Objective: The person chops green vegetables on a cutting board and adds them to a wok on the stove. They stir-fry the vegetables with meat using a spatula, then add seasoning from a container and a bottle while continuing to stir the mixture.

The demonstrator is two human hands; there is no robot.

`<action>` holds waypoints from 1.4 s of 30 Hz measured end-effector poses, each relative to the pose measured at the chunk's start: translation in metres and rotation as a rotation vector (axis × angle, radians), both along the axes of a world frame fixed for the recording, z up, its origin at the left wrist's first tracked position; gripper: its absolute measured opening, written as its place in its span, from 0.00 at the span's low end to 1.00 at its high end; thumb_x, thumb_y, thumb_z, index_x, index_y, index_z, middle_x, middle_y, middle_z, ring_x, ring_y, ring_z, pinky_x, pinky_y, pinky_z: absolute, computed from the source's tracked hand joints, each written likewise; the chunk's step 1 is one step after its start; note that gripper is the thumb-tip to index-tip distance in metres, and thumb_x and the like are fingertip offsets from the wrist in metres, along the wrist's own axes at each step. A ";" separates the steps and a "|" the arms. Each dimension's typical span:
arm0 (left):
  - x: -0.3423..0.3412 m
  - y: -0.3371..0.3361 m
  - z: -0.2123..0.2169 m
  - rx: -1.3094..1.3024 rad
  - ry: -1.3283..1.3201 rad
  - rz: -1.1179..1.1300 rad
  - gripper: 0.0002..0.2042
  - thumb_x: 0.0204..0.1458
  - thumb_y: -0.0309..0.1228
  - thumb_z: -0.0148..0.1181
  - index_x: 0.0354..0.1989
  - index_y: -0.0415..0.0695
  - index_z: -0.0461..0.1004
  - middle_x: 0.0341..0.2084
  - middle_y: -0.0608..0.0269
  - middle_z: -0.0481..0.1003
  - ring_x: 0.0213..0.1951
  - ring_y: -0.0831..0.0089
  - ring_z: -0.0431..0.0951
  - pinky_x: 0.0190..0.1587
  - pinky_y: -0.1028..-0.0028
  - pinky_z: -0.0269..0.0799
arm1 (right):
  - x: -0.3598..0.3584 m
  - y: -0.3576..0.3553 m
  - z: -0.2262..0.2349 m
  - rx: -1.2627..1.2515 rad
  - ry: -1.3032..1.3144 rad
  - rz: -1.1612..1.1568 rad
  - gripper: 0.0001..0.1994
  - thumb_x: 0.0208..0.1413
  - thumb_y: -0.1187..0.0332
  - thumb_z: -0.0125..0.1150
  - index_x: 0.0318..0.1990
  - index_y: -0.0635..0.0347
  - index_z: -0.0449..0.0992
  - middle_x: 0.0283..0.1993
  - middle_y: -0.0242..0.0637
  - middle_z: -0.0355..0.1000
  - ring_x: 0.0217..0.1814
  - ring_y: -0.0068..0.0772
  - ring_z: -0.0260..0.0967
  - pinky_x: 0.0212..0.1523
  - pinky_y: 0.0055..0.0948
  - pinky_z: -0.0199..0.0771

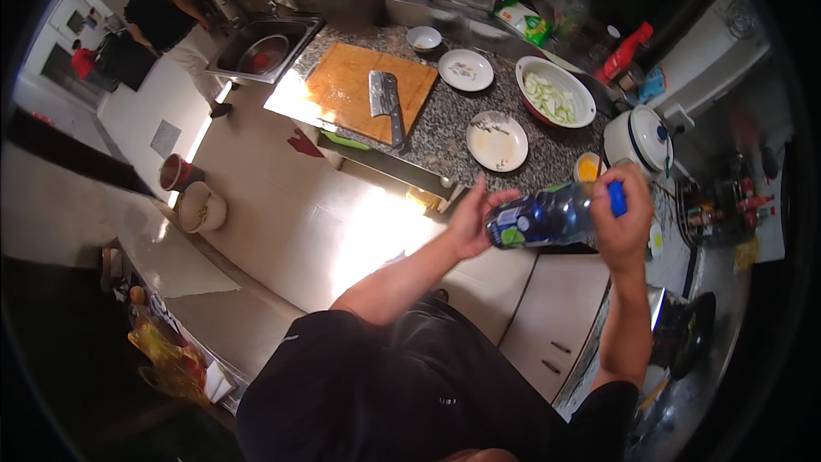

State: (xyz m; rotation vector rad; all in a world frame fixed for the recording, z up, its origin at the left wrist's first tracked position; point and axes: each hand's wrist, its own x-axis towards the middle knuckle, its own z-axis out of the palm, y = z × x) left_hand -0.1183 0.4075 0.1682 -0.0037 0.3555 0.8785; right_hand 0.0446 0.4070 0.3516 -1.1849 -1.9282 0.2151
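A clear plastic bottle (552,216) with dark contents, a printed label and a blue cap (617,198) lies nearly level in front of me, over the counter's near edge. My left hand (472,222) grips its base end. Around the neck and cap end, my right hand (623,216) is closed; whether the cap is turned, I cannot tell. Just beyond the bottle sits a small bowl with yellow contents (588,168). Close by are a stained white plate (497,142) and a large oval bowl (528,68) of sliced pale green vegetable (548,97).
A cleaver (385,96) lies on the wooden board (338,77), handle toward the near edge. Behind stand a patterned plate (466,69) and small bowl (423,38). A lidded white pot (637,141) is at right, a sink (295,43) at far left. Other people stand beyond.
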 end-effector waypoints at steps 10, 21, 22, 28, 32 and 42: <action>-0.082 0.026 -0.012 -0.004 0.086 -0.103 0.30 0.52 0.60 0.38 0.52 0.46 0.60 0.47 0.57 0.68 0.47 0.59 0.71 0.47 0.48 0.65 | -0.101 0.026 -0.047 -0.104 -0.076 -0.118 0.06 0.43 0.71 0.58 0.28 0.62 0.70 0.28 0.41 0.65 0.29 0.39 0.66 0.31 0.30 0.65; -0.158 0.019 -0.019 1.381 1.289 0.166 0.41 0.25 0.41 0.73 0.52 0.39 0.61 0.45 0.50 0.67 0.47 0.55 0.70 0.48 0.65 0.66 | -0.193 -0.007 -0.113 -0.269 -0.016 -0.317 0.09 0.49 0.64 0.59 0.31 0.61 0.70 0.34 0.41 0.63 0.31 0.46 0.66 0.32 0.36 0.67; -0.162 0.019 -0.028 1.365 1.290 0.128 0.40 0.26 0.39 0.73 0.51 0.39 0.62 0.44 0.50 0.68 0.45 0.55 0.71 0.47 0.65 0.67 | -0.194 -0.007 -0.120 -0.281 -0.050 -0.325 0.10 0.49 0.63 0.58 0.32 0.60 0.71 0.35 0.41 0.63 0.32 0.47 0.67 0.32 0.37 0.69; -0.171 0.010 -0.041 1.230 1.102 -0.291 0.36 0.29 0.32 0.72 0.51 0.41 0.64 0.41 0.56 0.70 0.44 0.66 0.72 0.47 0.70 0.68 | -0.159 -0.014 -0.152 -0.364 -0.280 0.000 0.11 0.48 0.60 0.58 0.35 0.55 0.71 0.39 0.38 0.63 0.34 0.42 0.68 0.33 0.38 0.71; -0.156 0.027 -0.049 1.190 0.966 -0.508 0.36 0.29 0.31 0.73 0.51 0.40 0.63 0.41 0.60 0.71 0.44 0.73 0.71 0.47 0.72 0.67 | -0.118 -0.006 -0.171 -0.318 -0.187 0.200 0.13 0.45 0.65 0.61 0.39 0.55 0.71 0.39 0.38 0.61 0.37 0.41 0.67 0.36 0.34 0.70; -0.112 0.029 -0.085 0.910 1.161 -0.379 0.39 0.27 0.29 0.75 0.52 0.37 0.61 0.42 0.57 0.70 0.45 0.72 0.71 0.50 0.71 0.66 | 0.050 0.102 -0.349 -0.486 -0.182 -0.473 0.20 0.47 0.67 0.59 0.50 0.54 0.67 0.48 0.41 0.60 0.54 0.46 0.57 0.52 0.39 0.60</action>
